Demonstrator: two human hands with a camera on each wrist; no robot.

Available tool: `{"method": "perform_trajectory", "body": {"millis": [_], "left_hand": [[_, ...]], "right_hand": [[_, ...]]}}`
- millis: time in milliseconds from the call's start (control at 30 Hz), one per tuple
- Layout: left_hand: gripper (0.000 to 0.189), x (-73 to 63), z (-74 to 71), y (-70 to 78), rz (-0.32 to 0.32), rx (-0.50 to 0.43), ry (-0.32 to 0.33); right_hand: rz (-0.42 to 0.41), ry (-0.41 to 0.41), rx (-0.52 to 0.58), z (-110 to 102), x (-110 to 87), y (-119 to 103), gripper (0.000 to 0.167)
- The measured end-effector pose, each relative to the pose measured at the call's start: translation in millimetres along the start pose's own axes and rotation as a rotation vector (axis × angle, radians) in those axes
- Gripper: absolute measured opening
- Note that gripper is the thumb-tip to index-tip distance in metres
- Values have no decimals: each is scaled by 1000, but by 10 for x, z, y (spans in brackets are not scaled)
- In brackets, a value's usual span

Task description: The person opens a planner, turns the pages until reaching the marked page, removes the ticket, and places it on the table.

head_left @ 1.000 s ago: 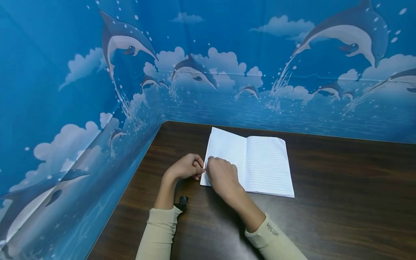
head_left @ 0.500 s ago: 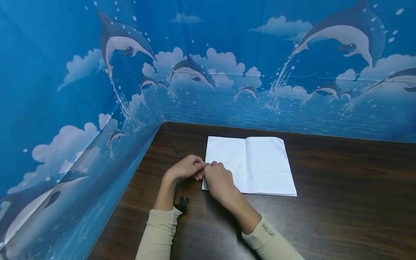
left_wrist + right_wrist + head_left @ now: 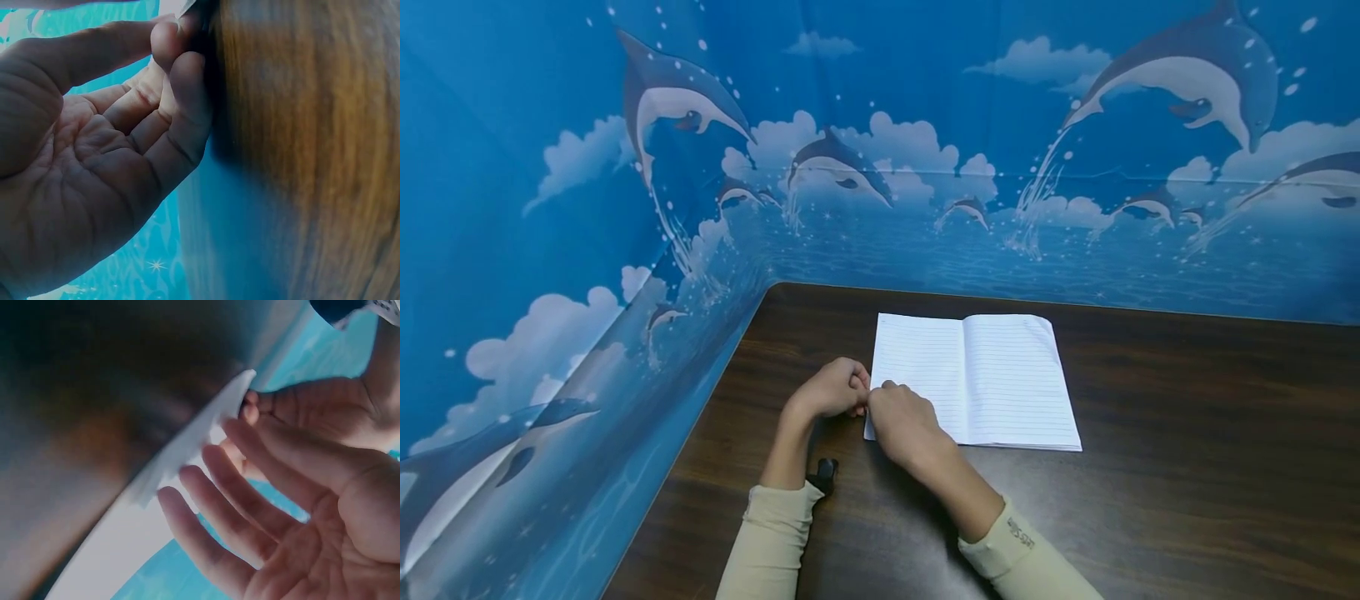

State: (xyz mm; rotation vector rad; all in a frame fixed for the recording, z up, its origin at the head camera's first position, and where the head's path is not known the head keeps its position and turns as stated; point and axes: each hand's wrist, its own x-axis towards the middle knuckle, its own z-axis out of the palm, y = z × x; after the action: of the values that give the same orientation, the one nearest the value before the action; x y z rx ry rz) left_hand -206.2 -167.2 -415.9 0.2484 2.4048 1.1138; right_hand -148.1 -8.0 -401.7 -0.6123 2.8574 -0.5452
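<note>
An open lined notebook [image 3: 1011,379] lies on the dark wooden table. My left hand [image 3: 831,390] is at the notebook's left edge, thumb and index finger pinching the paper there. In the left wrist view, a small white tip of the page [image 3: 185,7] shows between the fingertips of my left hand [image 3: 106,119]. My right hand [image 3: 908,425] lies over the lower part of the left page, fingertips right beside the left hand's. In the right wrist view, the loosely extended fingers of my right hand [image 3: 269,506] touch the white paper [image 3: 206,440] along its edge.
A blue cloth backdrop [image 3: 865,225] printed with dolphins and clouds borders the table [image 3: 1210,433] at the back and left. A black device [image 3: 825,475] sits at the left wrist. Cream sleeves [image 3: 775,537] cover both forearms.
The left page's top corner, raised a second ago, now lies flat. The right hand has shifted slightly down and left, while the left hand stays at the notebook's left edge.
</note>
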Motion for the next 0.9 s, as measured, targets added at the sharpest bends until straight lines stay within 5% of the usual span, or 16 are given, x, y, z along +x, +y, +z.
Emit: {"method": "perform_trajectory", "body": {"millis": [233, 633, 900], "left_hand": [[6, -12, 15, 13, -2, 31, 24], [7, 0, 45, 7, -45, 28, 83], [7, 19, 44, 15, -66, 37, 100]], "right_hand": [[31, -101, 77, -225, -62, 156, 12], [382, -37, 112, -734, -192, 1063, 26], [532, -71, 152, -956, -462, 1661, 70]]}}
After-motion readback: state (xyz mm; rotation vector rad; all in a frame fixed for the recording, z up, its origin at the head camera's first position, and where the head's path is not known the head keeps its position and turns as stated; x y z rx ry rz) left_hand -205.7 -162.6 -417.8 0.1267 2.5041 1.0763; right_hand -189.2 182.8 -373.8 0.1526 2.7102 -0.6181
